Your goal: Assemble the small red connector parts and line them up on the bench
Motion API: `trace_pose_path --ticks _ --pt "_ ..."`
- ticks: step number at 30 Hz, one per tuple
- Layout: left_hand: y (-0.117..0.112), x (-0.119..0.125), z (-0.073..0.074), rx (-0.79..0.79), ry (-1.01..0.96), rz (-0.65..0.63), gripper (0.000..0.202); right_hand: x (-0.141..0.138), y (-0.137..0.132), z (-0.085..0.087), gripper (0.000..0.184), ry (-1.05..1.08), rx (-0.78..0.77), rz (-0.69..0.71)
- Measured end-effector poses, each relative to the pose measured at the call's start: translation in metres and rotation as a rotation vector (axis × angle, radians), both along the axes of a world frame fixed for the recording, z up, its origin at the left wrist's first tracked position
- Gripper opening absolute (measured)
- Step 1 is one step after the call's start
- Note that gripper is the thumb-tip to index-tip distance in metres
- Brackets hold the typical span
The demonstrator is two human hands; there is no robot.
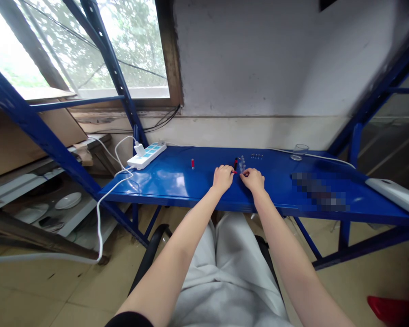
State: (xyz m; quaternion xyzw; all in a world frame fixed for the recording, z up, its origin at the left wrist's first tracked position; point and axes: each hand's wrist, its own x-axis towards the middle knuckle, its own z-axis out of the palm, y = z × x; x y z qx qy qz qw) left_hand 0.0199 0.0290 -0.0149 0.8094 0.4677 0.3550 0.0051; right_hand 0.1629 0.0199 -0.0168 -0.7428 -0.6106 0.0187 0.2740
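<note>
Both my hands rest close together on the blue metal shelf [177,181]. My left hand [222,176] and my right hand [252,178] have curled fingers pinching a small red piece [236,172] between them. Just beyond the fingertips lie a black-and-red part [236,162] and a few small clear pieces [241,163]. A separate small red piece [192,164] lies to the left of my left hand. Several tiny dark bits [256,156] sit farther back on the shelf.
A white power strip [146,156] with a plug and white cable lies at the shelf's left end. A clear glass dish [299,151] stands at the back right, a white object [395,194] at the far right. Blue rack struts [37,131] flank the shelf. Plates [68,200] sit lower left.
</note>
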Motion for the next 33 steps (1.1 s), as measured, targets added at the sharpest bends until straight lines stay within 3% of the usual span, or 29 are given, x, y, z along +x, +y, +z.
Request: trace_pose_path --ticks 5,17,33 --pt "0.0 0.0 0.0 0.018 -0.042 0.003 0.011 0.0 0.001 -0.001 0.015 -0.01 0.008 0.01" --pt "-0.005 -0.007 0.001 0.156 -0.446 -0.07 0.011 -0.008 -0.001 0.002 0.011 -0.162 0.125 0.221" --pt "-0.006 -0.009 0.002 0.079 -0.471 -0.026 0.013 -0.01 -0.003 0.004 0.01 -0.212 0.11 0.241"
